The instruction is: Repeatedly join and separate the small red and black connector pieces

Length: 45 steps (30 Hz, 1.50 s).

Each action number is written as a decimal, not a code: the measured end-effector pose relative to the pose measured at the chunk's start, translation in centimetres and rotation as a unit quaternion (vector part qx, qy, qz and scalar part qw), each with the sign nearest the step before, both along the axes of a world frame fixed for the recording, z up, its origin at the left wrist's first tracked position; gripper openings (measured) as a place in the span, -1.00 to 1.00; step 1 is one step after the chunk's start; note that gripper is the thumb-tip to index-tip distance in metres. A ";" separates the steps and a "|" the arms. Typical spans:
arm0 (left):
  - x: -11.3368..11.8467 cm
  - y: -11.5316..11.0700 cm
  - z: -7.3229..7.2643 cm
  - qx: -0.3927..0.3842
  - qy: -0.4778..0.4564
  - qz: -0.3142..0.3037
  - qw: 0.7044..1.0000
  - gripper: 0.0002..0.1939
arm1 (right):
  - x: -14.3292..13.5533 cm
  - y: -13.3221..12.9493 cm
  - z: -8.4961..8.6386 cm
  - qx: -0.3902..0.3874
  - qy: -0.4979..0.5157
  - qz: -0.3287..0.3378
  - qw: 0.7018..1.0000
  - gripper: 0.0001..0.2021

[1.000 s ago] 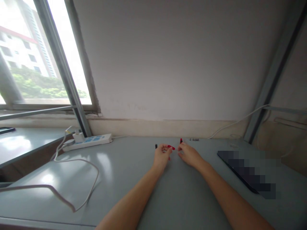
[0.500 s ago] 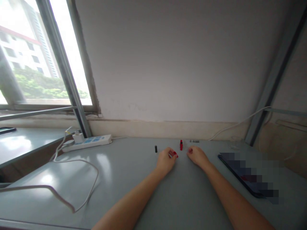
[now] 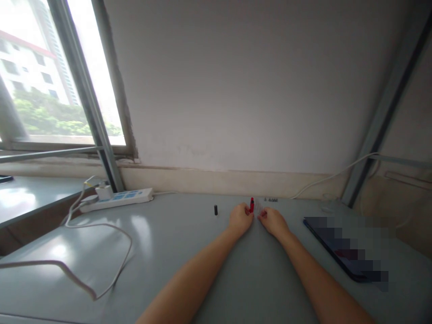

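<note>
My left hand (image 3: 241, 219) is closed, its fingertips by a small upright red-and-black object (image 3: 252, 204). A small red piece showed in those fingers a moment ago; now it blends with the red object behind, and I cannot tell their edges apart. My right hand (image 3: 273, 221) is closed in a pinch just across a narrow gap, its fingertips near a clear, see-through thing (image 3: 258, 207). What it pinches, if anything, is too small to make out. A short black cylinder (image 3: 216, 210) stands to the left of my left hand.
Several tiny metallic pieces (image 3: 271, 200) lie in a row behind my right hand. A dark flat device (image 3: 332, 247), partly pixelated, is at the right. A white power strip (image 3: 135, 196) with a plug and a looping white cable (image 3: 128, 243) sits on the left of the grey tabletop (image 3: 266, 288).
My left hand has moved right to the red-and-black object, closing the gap between my hands. The red piece in its fingers is less distinct. My right hand has shifted slightly left.
</note>
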<state>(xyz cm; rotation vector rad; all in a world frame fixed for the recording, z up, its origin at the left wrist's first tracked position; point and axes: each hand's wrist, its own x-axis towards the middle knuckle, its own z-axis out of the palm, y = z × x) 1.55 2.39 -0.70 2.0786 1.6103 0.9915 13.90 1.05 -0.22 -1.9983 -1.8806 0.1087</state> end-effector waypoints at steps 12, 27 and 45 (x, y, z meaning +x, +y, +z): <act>1.0 -0.1 0.2 -0.036 0.122 0.045 0.991 -0.80 | -0.1 0.3 -0.4 0.000 -0.005 -0.004 1.000 -0.80; -0.8 -2.5 1.3 0.000 0.214 -0.010 0.977 -0.68 | -0.3 0.1 -0.3 -0.006 -0.015 -0.006 1.000 -0.79; -8.3 -3.0 0.9 0.096 0.301 0.127 0.940 -0.57 | -3.0 -2.5 2.6 -0.036 -0.102 0.025 0.994 -0.76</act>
